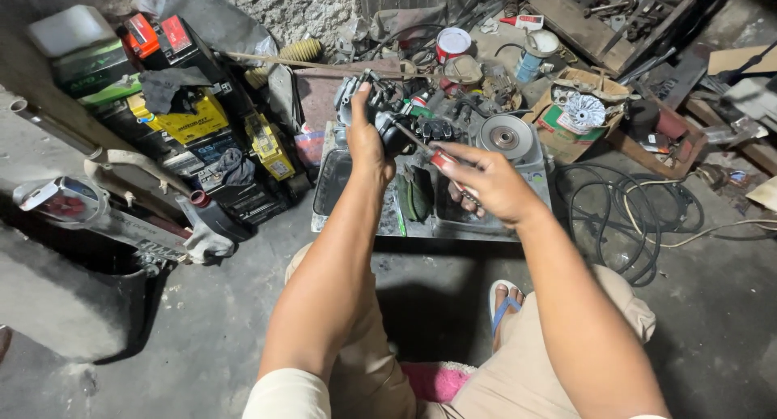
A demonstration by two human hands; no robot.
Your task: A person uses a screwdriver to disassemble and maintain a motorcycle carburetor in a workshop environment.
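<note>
Left hand [366, 140] is up over the metal tray [332, 184], fingers wrapped round a dark engine part [388, 115], holding it off the floor just above the tray's far edge. Right hand [486, 180] comes in from the side, fingers closed on a red-handled screwdriver [433, 156], shaft angled up and left, tip right at the part's face. Whether the tip sits in a screw head, I can't tell; the thumb covers it.

The step in hand, by my reading: working a fastener on that part with the driver. The next move looks to call for a steady left grip, the shaft in line with the screw, and firm push while turning, or the tip may slip out.

Counting now. Two hands, one screwdriver, one part held. One tray, with two dark green pieces [417, 194] lying inside. One round disc [505, 136] just beyond the right hand. One white finned fan [583, 111] in a cardboard box [558, 131]. Two tins [452, 42] near the wall. A pile of batteries [190, 119] at left, too stacked to count surely. One coil of black cable [639, 216] on the floor at right.
</note>
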